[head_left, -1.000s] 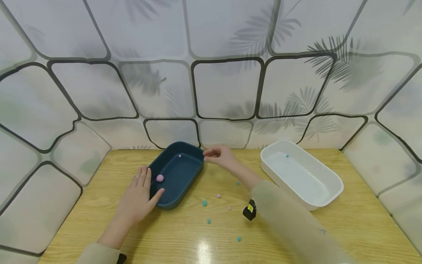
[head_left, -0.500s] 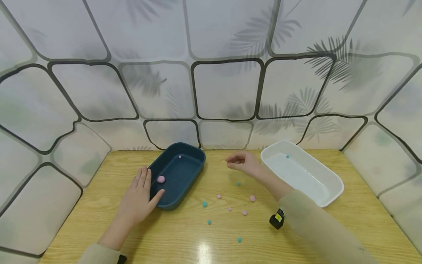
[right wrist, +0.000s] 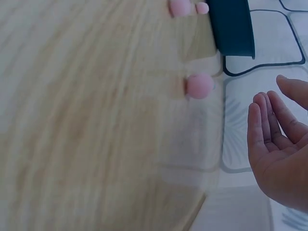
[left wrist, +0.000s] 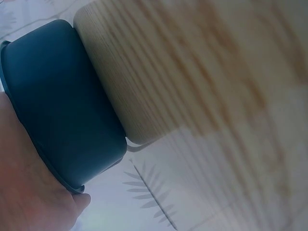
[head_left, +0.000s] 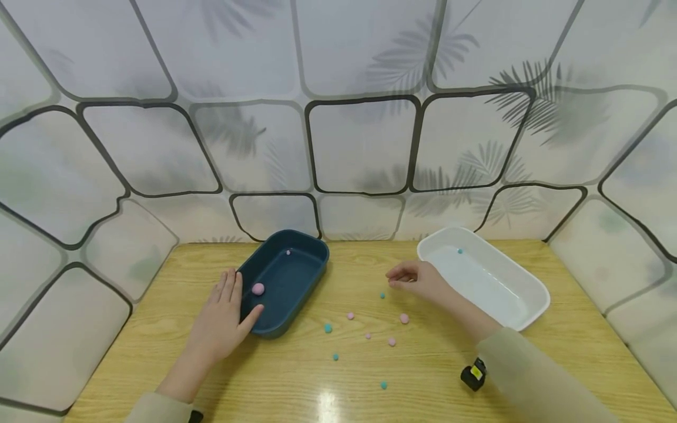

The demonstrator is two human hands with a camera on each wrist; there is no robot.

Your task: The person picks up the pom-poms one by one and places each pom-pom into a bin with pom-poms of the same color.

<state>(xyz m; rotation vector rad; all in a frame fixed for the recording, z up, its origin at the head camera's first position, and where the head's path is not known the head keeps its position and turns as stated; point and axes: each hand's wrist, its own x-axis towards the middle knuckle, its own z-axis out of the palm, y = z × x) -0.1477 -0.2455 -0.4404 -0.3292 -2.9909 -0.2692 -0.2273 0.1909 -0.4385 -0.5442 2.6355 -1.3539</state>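
Note:
My left hand [head_left: 219, 314] rests on the left rim of a dark blue dish [head_left: 282, 294], fingers straight and thumb spread over the edge. Inside that dish lie a larger pink ball [head_left: 258, 289] and a tiny pink one [head_left: 288, 252]. My right hand [head_left: 423, 281] hovers above the table just left of a white dish [head_left: 489, 282], close to a small teal ball [head_left: 382, 295]. In the right wrist view its fingers [right wrist: 265, 113] are loosely bent, with nothing visible between them and the thumb. A teal ball [head_left: 460, 251] sits in the white dish.
Several small balls lie scattered over the wooden table [head_left: 264, 376], among them a pink ball [head_left: 404, 318] and a teal ball [head_left: 328, 328]. A patterned curtain or wall covering [head_left: 365, 147] stands behind the table and along both sides.
My right hand has drawn away from the blue dish's right rim, moving right and then slightly toward me. Its arm has uncovered two pink balls on the table. The left hand has stayed put.

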